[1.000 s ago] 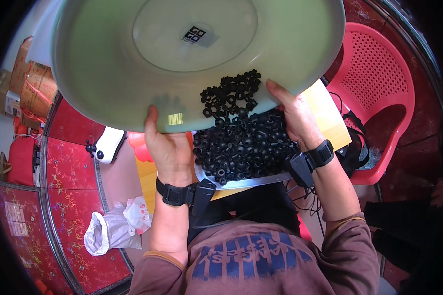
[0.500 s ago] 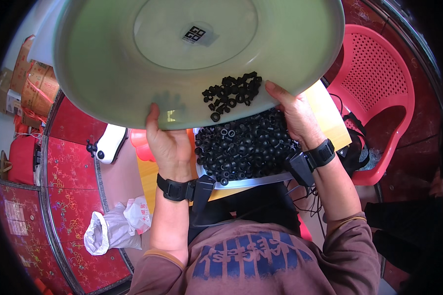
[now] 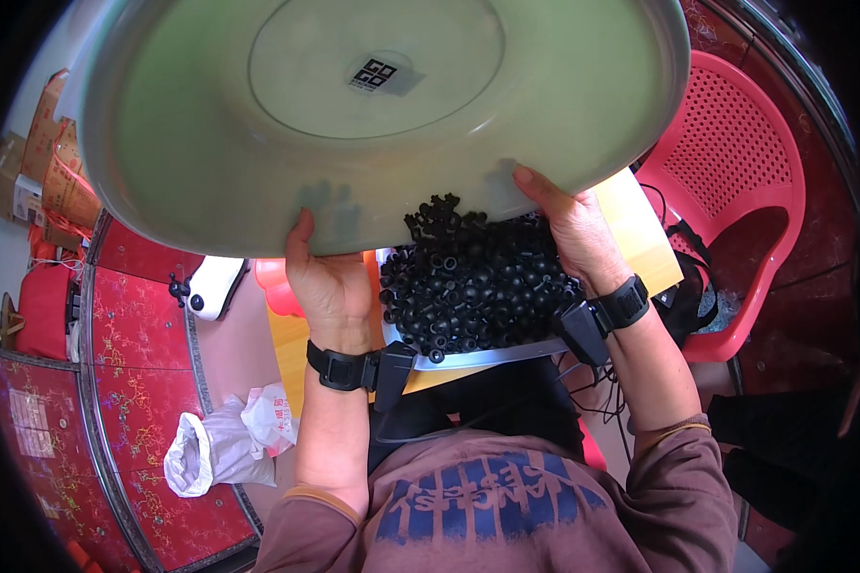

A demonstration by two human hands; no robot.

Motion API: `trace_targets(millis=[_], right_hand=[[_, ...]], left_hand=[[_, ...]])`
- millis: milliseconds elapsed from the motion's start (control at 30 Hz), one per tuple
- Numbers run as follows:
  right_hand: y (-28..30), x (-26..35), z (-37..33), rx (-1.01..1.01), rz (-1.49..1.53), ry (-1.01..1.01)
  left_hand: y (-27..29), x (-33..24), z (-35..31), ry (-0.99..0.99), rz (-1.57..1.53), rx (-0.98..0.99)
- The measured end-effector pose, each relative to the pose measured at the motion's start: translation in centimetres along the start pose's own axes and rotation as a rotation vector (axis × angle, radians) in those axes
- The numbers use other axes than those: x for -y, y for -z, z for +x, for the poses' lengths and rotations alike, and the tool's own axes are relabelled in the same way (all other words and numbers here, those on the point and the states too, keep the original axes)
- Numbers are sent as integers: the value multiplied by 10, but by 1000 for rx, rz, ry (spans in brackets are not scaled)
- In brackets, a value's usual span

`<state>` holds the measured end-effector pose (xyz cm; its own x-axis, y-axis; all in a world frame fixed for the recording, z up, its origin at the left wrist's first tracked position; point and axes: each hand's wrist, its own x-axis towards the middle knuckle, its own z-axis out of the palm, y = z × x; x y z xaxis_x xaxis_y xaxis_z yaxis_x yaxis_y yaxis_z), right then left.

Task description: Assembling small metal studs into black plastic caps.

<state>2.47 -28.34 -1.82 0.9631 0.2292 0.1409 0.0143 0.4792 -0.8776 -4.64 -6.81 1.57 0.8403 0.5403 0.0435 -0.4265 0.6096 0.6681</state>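
Between my two hands a big pale green plate (image 3: 201, 143) is tipped steeply toward me. My left hand (image 3: 327, 291) grips its lower left rim, thumb on the inner face and fingers behind. The lower right rim is held the same way by my right hand (image 3: 583, 234). A clump of small black parts (image 3: 437, 218) is at the plate's near edge, spilling over it. Below lies a heap of small black rubber-looking pieces (image 3: 478, 296) in a shallow white tray (image 3: 487, 357). Both wrists wear black straps with a box attached.
The tray stands on a yellow wooden table (image 3: 645, 234). To the right is a pink plastic chair (image 3: 736, 124) with a dark bag strap on it. A white plastic bag (image 3: 225, 451) lies on the floor at left, near a white and black object (image 3: 218, 286). Cardboard boxes (image 3: 67, 181) stand far left.
The black parts have slid down the plate's face to its lower rim and are dropping onto the heap. The plate tilts more and looks slightly larger. My grip stays the same.
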Motion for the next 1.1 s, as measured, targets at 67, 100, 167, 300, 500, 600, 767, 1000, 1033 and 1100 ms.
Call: trace_targets(millis=[67,100,167,300,500,600,767,1000,1033,1100], right_hand=[[-2,1,0,-7,6,7],[-3,1,-1,-16,4,18],[-3,3,0,-26,2,30],[1,3,1,-9,46,28],[0,2,3,-53,89,117],[0,10,1,-88,52,111],[7,14,3,-69,159,102],[19,35,11,-169,154,-69],[24,36,14,-169,171,-98],[30,45,18,-164,225,-137]], left_hand=[[0,0,0,-19,12,10],[1,0,0,-20,13,9],[2,-1,2,-20,21,20],[0,-1,5,-43,44,18],[1,-2,8,-17,24,52],[1,-4,7,70,-31,164],[-7,-2,-6,73,217,52],[0,-7,-30,109,407,79],[2,-8,-33,110,405,80],[6,-13,-40,124,508,154]])
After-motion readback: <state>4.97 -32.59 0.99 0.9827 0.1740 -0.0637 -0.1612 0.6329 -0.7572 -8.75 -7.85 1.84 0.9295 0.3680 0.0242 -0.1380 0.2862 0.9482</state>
